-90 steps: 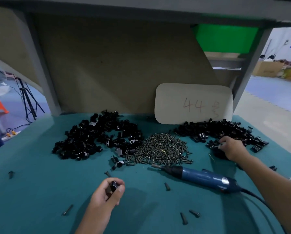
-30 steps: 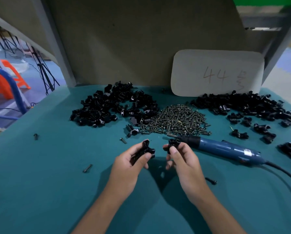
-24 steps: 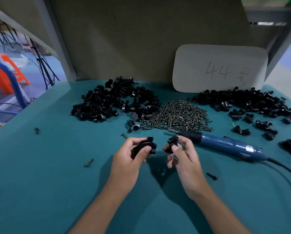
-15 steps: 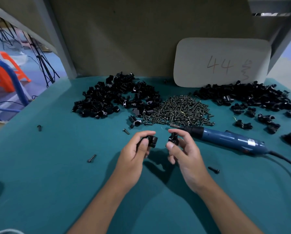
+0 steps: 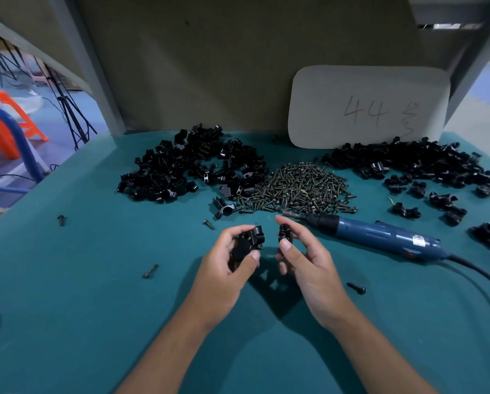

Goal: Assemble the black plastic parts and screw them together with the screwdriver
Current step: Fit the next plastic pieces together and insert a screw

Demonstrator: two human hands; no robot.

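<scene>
I am holding the larger black part (image 5: 248, 242) in my left hand (image 5: 226, 268), fingers curled round it, and pinching the smaller black part (image 5: 284, 233) in my right hand (image 5: 303, 257). They are close together above the bench (image 5: 67, 280), not yet joined. The screw pile (image 5: 297, 187) and screwdriver (image 5: 380, 236) are lying untouched just beyond, so I judge all fastening remains.

Two bare forearms — no sleeves, gloves or rings — left hand (image 5: 226, 263), right hand (image 5: 303, 258).
</scene>
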